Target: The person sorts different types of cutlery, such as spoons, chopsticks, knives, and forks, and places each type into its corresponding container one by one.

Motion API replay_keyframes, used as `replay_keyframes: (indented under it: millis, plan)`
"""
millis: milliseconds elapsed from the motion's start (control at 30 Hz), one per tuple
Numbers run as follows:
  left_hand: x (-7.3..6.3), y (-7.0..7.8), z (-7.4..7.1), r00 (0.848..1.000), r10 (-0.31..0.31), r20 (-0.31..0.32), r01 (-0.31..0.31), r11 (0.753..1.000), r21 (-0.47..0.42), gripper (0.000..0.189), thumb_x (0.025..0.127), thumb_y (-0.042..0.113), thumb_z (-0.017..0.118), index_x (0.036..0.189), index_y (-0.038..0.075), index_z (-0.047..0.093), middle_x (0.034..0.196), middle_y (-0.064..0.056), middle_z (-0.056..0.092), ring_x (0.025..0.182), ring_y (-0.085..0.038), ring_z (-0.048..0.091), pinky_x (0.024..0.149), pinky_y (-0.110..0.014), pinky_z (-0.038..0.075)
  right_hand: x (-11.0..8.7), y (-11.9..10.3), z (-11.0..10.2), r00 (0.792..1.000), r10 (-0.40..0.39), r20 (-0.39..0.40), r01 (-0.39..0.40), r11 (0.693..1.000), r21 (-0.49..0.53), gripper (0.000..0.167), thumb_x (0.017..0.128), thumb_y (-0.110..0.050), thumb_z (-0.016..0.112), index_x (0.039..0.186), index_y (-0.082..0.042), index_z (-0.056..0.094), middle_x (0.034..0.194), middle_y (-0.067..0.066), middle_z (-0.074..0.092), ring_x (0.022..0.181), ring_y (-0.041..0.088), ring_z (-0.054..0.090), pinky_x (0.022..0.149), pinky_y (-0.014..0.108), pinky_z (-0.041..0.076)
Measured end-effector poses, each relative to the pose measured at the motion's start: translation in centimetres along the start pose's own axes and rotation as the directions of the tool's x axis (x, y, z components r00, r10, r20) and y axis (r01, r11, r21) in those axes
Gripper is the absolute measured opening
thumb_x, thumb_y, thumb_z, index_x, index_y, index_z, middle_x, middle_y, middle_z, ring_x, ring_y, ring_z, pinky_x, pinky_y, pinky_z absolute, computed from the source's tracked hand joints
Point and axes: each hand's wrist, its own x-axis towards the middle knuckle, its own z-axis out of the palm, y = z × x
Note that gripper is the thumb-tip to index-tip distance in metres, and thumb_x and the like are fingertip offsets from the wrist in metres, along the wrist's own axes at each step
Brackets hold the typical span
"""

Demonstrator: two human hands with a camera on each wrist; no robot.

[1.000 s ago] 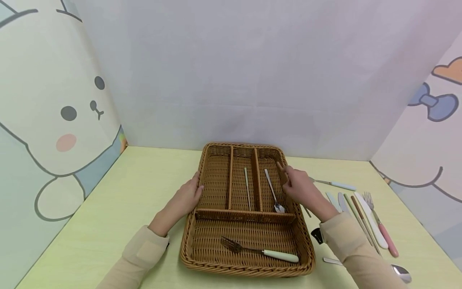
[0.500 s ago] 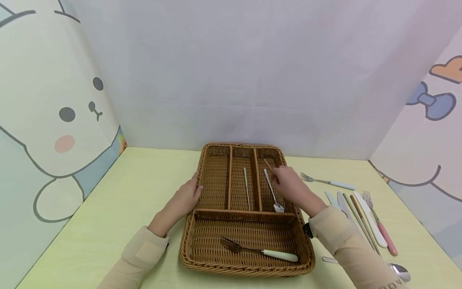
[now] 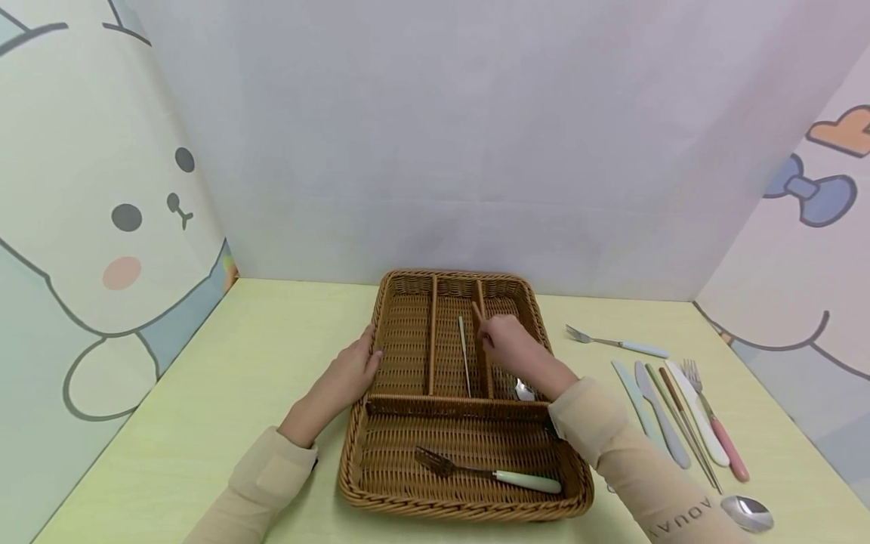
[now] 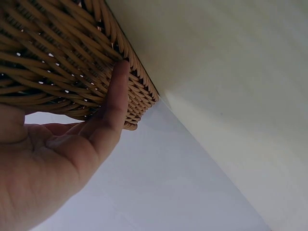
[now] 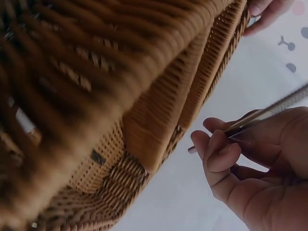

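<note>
A brown wicker cutlery basket (image 3: 469,512) stands on the table, divided into several compartments. My left hand (image 3: 347,372) grips its left side, thumb at the rim and fingers along the outer wall (image 4: 53,62). Between thumb and fingers, my right hand (image 3: 506,346) pinches a slim brown-ended chopstick (image 5: 281,107) over the divider between the middle and right compartments. In the middle compartment lies a green-ended chopstick (image 3: 465,351). The right compartment holds a spoon (image 3: 523,391), its handle hidden by my right hand. A fork (image 3: 526,481) with a pale green handle lies in the front compartment.
Right of the basket lie a blue-handled fork (image 3: 639,347), a pale green knife (image 3: 635,393), a grey-blue knife (image 3: 662,415), chopsticks (image 3: 689,431), a white knife (image 3: 700,415), a pink-handled fork (image 3: 727,446) and a spoon (image 3: 748,514). A pale wall (image 3: 469,151) rises behind.
My right hand has moved left with the chopstick, from the basket's right rim across the right compartment to the divider. My left hand has kept its place on the basket.
</note>
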Motion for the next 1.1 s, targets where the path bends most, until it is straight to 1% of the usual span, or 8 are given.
replay_keyframes:
  millis: [300, 467, 533, 700, 800, 867, 933, 1100]
  plan:
    - [0.1, -0.1, 0.1, 1.0, 0.013, -0.01, -0.013, 1.0, 0.012, 0.056, 0.097, 0.015, 0.041, 0.139, -0.015, 0.019, 0.132, -0.034, 0.041, 0.119, -0.043, 0.046, 0.093, -0.05, 0.045, 1.2, -0.5, 0.9, 0.997, -0.055, 0.06, 0.055, 0.998, 0.009, 0.019, 0.086, 0.007, 0.051, 0.093, 0.005, 0.069, 0.088, 0.017, 0.068, 0.066, 0.017, 0.061, 0.056, 0.025, 0.049]
    - [0.2, -0.3, 0.2, 1.0, 0.012, -0.008, -0.012, 1.0, 0.007, 0.056, 0.097, 0.015, 0.041, 0.139, -0.014, 0.019, 0.134, -0.033, 0.039, 0.121, -0.043, 0.044, 0.094, -0.05, 0.044, 1.8, -0.6, 1.2, 0.995, -0.047, 0.086, 0.045, 0.999, 0.024, 0.02, 0.086, 0.007, 0.049, 0.083, 0.006, 0.069, 0.07, 0.015, 0.065, 0.048, 0.01, 0.041, 0.047, 0.022, 0.034]
    - [0.1, -0.3, 0.2, 1.0, 0.01, -0.007, -0.01, 1.0, 0.005, 0.055, 0.097, 0.015, 0.041, 0.139, -0.014, 0.019, 0.135, -0.033, 0.038, 0.121, -0.043, 0.044, 0.095, -0.05, 0.043, 2.1, -0.6, 1.3, 0.996, -0.035, 0.085, 0.033, 0.999, 0.033, 0.021, 0.087, 0.006, 0.048, 0.083, 0.006, 0.069, 0.068, 0.015, 0.065, 0.047, 0.009, 0.039, 0.047, 0.023, 0.034]
    - [0.2, -0.2, 0.3, 1.0, -0.004, -0.002, 0.004, 1.0, -0.002, 0.055, 0.097, 0.015, 0.04, 0.14, -0.014, 0.019, 0.134, -0.033, 0.04, 0.121, -0.042, 0.044, 0.096, -0.05, 0.042, 2.7, -0.4, 1.7, 0.999, -0.036, 0.014, 0.036, 0.999, 0.019, 0.021, 0.088, 0.004, 0.049, 0.091, 0.007, 0.069, 0.083, 0.019, 0.067, 0.058, 0.016, 0.056, 0.054, 0.026, 0.048]
    - [0.2, -0.2, 0.3, 1.0, -0.007, -0.002, 0.007, 1.0, -0.005, 0.055, 0.097, 0.015, 0.04, 0.14, -0.013, 0.019, 0.134, -0.033, 0.039, 0.121, -0.042, 0.044, 0.096, -0.05, 0.042, 3.1, -0.3, 1.9, 1.0, -0.025, -0.017, 0.026, 1.0, 0.012, 0.021, 0.089, 0.004, 0.048, 0.086, 0.006, 0.069, 0.078, 0.018, 0.064, 0.059, 0.018, 0.054, 0.051, 0.027, 0.046]
    - [0.2, -0.2, 0.3, 1.0, -0.008, -0.005, 0.008, 1.0, -0.008, 0.055, 0.097, 0.015, 0.041, 0.14, -0.013, 0.019, 0.134, -0.033, 0.04, 0.121, -0.042, 0.044, 0.096, -0.05, 0.043, 3.2, -0.2, 2.0, 1.0, -0.001, -0.008, 0.001, 1.0, 0.006, 0.022, 0.09, 0.003, 0.048, 0.081, 0.005, 0.068, 0.071, 0.016, 0.061, 0.056, 0.017, 0.047, 0.05, 0.028, 0.04]
    - [0.1, -0.2, 0.3, 1.0, -0.008, -0.004, 0.008, 1.0, -0.006, 0.055, 0.097, 0.015, 0.04, 0.14, -0.013, 0.019, 0.134, -0.033, 0.039, 0.121, -0.042, 0.044, 0.096, -0.05, 0.042, 3.4, -0.2, 2.3, 1.0, 0.021, 0.008, -0.021, 1.0, -0.017, 0.021, 0.09, 0.002, 0.049, 0.081, 0.004, 0.068, 0.07, 0.014, 0.059, 0.058, 0.017, 0.047, 0.053, 0.029, 0.041]
    - [0.1, -0.3, 0.2, 1.0, -0.009, -0.001, 0.009, 1.0, -0.007, 0.056, 0.098, 0.016, 0.04, 0.14, -0.013, 0.018, 0.135, -0.033, 0.038, 0.122, -0.042, 0.043, 0.097, -0.05, 0.042, 3.5, -0.4, 2.9, 0.998, 0.058, 0.033, -0.055, 0.994, -0.093, 0.019, 0.091, 0.001, 0.049, 0.092, 0.005, 0.068, 0.081, 0.014, 0.061, 0.072, 0.023, 0.055, 0.069, 0.036, 0.049]
